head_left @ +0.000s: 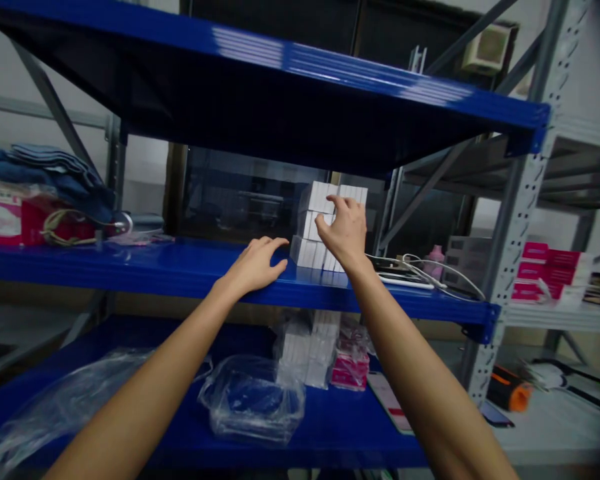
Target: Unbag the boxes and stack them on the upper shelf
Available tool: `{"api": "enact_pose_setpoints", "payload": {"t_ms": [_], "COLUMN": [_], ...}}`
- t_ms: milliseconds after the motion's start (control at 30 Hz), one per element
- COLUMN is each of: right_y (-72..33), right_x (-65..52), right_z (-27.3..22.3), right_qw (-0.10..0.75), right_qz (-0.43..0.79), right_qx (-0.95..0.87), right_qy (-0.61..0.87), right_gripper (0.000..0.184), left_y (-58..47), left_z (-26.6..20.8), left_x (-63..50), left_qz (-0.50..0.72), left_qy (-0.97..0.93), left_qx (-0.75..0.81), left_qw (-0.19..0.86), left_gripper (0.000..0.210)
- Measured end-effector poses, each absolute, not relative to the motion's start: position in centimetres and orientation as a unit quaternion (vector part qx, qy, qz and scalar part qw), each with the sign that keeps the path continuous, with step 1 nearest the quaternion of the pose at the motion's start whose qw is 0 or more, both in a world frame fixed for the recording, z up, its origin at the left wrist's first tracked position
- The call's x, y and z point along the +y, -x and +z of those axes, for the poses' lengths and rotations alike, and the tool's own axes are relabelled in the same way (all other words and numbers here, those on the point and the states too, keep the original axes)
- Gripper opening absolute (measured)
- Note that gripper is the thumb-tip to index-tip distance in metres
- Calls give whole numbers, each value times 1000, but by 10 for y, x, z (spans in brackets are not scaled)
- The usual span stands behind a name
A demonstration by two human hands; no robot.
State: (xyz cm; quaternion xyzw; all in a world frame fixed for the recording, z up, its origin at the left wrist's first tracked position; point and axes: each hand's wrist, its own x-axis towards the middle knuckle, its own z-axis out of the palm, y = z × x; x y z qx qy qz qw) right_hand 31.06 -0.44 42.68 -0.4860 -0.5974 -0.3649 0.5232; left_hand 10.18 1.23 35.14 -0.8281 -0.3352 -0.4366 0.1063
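On the middle blue shelf [180, 257] stands a stack of white boxes [307, 223], several of them piled in rows. My right hand [347, 230] is in front of the stack's right part, thumb and fingers spread apart; whether it touches the boxes I cannot tell. My left hand [257, 267] hovers at the shelf's front edge, left of the stack, with its thumb and fingers apart and nothing in them. Part of the stack is hidden behind my right hand.
White cables [420, 263] lie over flat devices right of the stack. Folded blue cloth [45, 170] and a pink box [10, 217] sit at left. The lower shelf holds plastic bags [255, 400], wrapped white boxes [305, 353] and pink packs [350, 367]. A grey perforated post [517, 220] stands right.
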Motion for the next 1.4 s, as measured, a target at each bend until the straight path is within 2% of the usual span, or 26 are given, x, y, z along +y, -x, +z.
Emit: {"api": "enact_pose_setpoints", "payload": {"t_ms": [67, 167, 267, 367, 533, 733, 867, 967, 1033, 1100, 1233, 1400], "right_y": [-308, -304, -300, -292, -280, -276, -268, -267, -272, -279, -287, -280], "right_x": [18, 44, 59, 63, 57, 55, 34, 0, -29, -57, -104, -132], "right_z": [448, 477, 498, 503, 493, 488, 487, 475, 457, 430, 359, 263], "right_qw": [497, 453, 400, 368, 366, 388, 466, 571, 629, 675, 696, 674], "right_qz": [-398, -417, -394, -392, -443, -395, -386, -366, -310, -201, 65, 294], "right_qx": [-575, -548, -541, -541, -568, -606, -636, -636, -650, -680, -705, -654], "right_qy": [513, 567, 627, 647, 590, 571, 479, 369, 293, 205, 120, 175], "right_gripper": [58, 79, 86, 75, 56, 49, 48, 45, 45, 51, 65, 79], "left_y": [-103, -105, -111, -121, -129, -128, -130, -125, -116, -103, -78, -66], "left_z": [352, 353, 359, 366, 369, 367, 370, 378, 381, 376, 333, 250], "left_x": [25, 31, 28, 25, 23, 18, 21, 18, 8, -10, -61, -108], "left_qz": [-401, -381, -369, -356, -337, -335, -404, -544, -662, -727, -699, -707], "left_qy": [837, 841, 837, 831, 832, 827, 787, 725, 666, 630, 637, 588], "left_qx": [-365, -380, -399, -420, -434, -447, -466, -422, -338, -235, -128, -206], "left_qw": [77, 57, 68, 77, 73, 65, 21, -26, -61, -136, -299, -334], "left_gripper": [64, 77, 85, 89, 88, 85, 82, 80, 80, 81, 76, 78]}}
